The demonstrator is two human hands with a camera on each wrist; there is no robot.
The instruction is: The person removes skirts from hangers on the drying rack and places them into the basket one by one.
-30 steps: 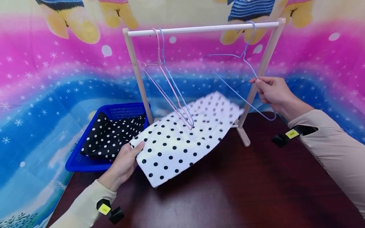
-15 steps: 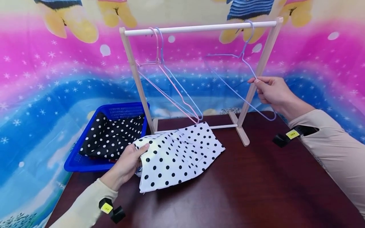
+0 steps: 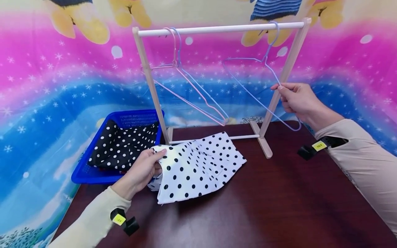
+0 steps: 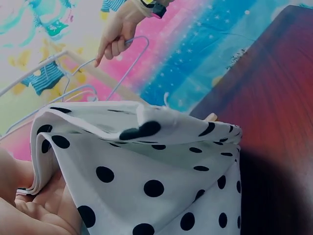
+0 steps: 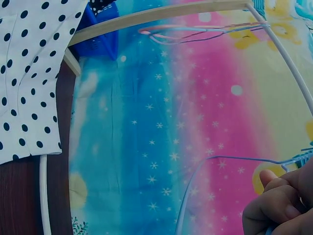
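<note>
My left hand (image 3: 144, 168) grips one edge of a white garment with black polka dots (image 3: 201, 165), thumb on top. The cloth hangs over the table, its far end dropping to the right. In the left wrist view the garment (image 4: 146, 181) gapes at its near edge, and part of the hand (image 4: 44, 205) lies under the fold. My right hand (image 3: 297, 98) pinches the right shoulder of a bluish-purple wire hanger (image 3: 245, 59), whose hook sits on the rack's bar. The right wrist view shows curled fingers (image 5: 274, 200) on that hanger (image 5: 244, 158).
A wooden rack with a white bar (image 3: 217, 29) stands at the back of the dark table (image 3: 263, 206). Pink (image 3: 192, 82) and blue hangers hang at its left end. A blue basket (image 3: 90, 177) at the left holds black cloth with white dots (image 3: 124, 144).
The garment's far end has swung down, away from the left hangers, which have swung back. My left hand has shifted slightly right. My right hand keeps its hold on the hanger.
</note>
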